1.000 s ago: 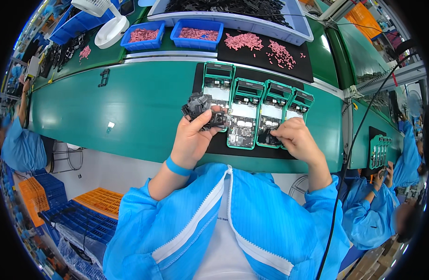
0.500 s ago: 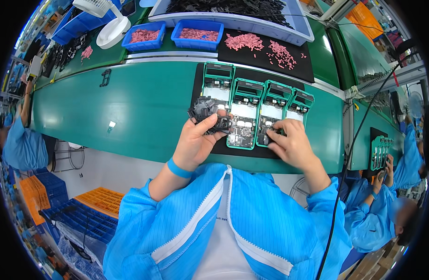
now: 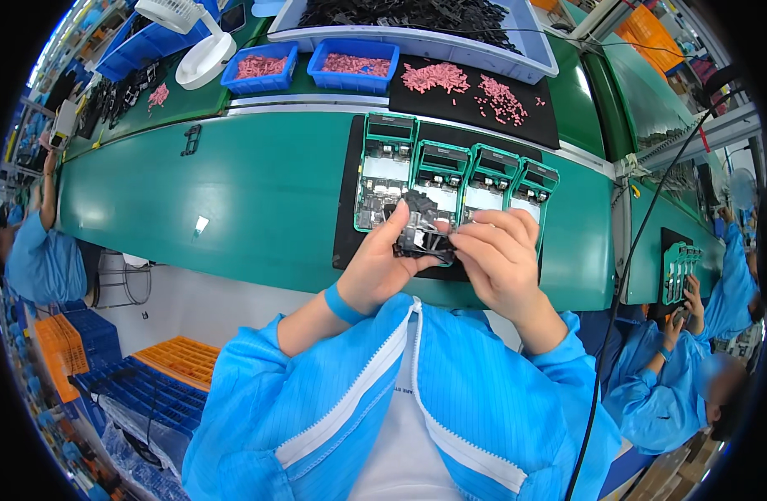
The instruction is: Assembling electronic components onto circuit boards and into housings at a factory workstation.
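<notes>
My left hand (image 3: pixel 377 265), with a blue band at the wrist, is closed around a bunch of small black plastic parts (image 3: pixel 420 209). My right hand (image 3: pixel 504 260) has its thumb and fingertips pinched on a black part at the right edge of that bunch. Beneath and beyond the hands, several phone-like units (image 3: pixel 487 197) with bare circuit boards lie side by side in green frames on a black mat (image 3: pixel 344 242). The bunch and my fingers hide the lower half of the second unit and some of the third.
A single black part (image 3: pixel 191 140) lies on the green table (image 3: pixel 275 192) at left, near a small white piece (image 3: pixel 201 225). Behind stand two blue bins (image 3: pixel 354 82) of pink pieces, loose pink pieces (image 3: pixel 433 78), and a large tray (image 3: pixel 535 58) of black parts. A co-worker (image 3: pixel 659 392) sits at right.
My left hand has moved right with the bunch, from the first unit to the second. My right hand has left the third unit and met the bunch.
</notes>
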`<state>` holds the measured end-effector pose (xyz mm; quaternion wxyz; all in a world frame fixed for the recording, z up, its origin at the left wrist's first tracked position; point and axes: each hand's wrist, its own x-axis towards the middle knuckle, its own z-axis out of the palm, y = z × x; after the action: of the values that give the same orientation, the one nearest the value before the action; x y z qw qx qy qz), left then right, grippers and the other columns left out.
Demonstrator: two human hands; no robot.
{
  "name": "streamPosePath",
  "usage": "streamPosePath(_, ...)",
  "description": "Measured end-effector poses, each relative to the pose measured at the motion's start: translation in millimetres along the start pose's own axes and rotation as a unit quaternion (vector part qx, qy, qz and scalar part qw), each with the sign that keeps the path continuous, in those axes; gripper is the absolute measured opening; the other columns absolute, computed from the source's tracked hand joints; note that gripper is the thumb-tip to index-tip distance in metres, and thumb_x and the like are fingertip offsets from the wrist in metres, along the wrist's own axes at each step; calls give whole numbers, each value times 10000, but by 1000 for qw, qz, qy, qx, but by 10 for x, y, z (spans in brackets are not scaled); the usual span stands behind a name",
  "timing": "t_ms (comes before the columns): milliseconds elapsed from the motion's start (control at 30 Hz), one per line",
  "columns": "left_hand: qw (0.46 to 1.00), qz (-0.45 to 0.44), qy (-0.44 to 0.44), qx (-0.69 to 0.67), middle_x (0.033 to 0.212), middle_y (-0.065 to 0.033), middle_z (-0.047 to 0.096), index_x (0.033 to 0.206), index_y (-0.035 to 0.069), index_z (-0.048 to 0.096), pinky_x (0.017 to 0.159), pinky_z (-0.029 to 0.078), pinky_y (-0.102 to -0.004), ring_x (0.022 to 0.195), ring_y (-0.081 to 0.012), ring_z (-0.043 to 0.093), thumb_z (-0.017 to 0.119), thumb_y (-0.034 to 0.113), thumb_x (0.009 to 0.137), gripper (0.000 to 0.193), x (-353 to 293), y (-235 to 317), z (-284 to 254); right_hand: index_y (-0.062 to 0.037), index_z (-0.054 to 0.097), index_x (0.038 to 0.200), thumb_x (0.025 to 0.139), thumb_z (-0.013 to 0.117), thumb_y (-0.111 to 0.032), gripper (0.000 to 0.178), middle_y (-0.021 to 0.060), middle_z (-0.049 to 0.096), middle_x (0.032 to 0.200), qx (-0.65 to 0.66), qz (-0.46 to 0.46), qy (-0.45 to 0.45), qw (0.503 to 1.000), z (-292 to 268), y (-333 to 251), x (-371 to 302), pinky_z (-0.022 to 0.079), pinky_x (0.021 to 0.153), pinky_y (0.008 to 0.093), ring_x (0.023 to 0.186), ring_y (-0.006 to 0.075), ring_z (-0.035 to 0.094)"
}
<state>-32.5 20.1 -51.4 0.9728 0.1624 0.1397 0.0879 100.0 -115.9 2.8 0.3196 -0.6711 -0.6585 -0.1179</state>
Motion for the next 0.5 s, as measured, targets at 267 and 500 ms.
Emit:
streamPosePath(267, 998, 15, 39, 44, 1167, -112, 577, 1246, 44, 470, 906, 498, -427, 1067, -225, 580, 385, 277, 1007, 344, -76, 19, 152, -75, 660, 830, 583, 660, -28, 251, 29, 608, 779, 22, 0, 23, 999, 235, 9, 187, 378, 808, 402, 852, 219, 577)
streamPosePath(500, 996, 58, 21, 58, 1074, -152, 619, 1134, -7, 540, 849, 509, -430, 943, -279, 618, 494, 180, 962, 258, -41, 113, 40, -60, 675, 861, 672, 683, 21, 206, 49, 609, 781, -2, 86, 96, 992, -83, 241, 131, 421, 803, 388, 846, 254, 574)
